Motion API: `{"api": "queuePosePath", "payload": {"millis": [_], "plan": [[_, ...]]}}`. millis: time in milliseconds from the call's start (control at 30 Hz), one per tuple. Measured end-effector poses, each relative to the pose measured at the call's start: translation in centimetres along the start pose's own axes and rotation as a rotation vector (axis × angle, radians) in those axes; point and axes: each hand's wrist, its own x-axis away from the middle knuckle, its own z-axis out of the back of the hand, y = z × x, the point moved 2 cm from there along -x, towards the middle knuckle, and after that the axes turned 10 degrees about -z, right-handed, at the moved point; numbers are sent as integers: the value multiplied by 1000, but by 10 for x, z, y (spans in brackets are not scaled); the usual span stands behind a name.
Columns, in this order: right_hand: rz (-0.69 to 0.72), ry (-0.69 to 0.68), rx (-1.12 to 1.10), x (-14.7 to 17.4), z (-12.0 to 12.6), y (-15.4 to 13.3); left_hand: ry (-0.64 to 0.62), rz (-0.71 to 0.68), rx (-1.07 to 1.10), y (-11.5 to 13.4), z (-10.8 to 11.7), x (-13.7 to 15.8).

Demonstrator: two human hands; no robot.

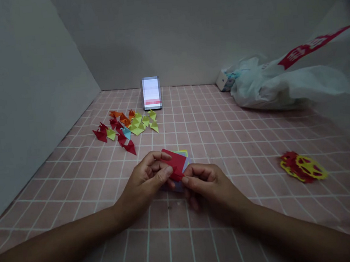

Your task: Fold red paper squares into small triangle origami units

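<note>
Between my two hands is a piece of red paper (176, 162), held at a tilt above the table. My left hand (150, 173) pinches its left side between thumb and fingers. At its lower right corner, the thumb and forefinger of my right hand (207, 182) close on the edge. Just behind and beneath the red paper shows a stack of coloured paper sheets (187, 161), with yellow, blue and purple edges visible. My hands hide much of that stack.
Several folded paper birds (126, 127) in red, orange, yellow and blue lie at the back left. A lit phone (151, 94) stands behind them. Red and yellow paper cutouts (304, 166) lie at right. A white plastic bag (267, 84) and a small box (224, 80) sit back right.
</note>
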Motion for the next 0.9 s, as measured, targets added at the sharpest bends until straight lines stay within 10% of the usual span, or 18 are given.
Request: {"api": "queuePosePath", "payload": {"millis": [900], "plan": [[30, -39, -89, -3, 2, 2, -14, -9, 58, -4, 3, -2]]}}
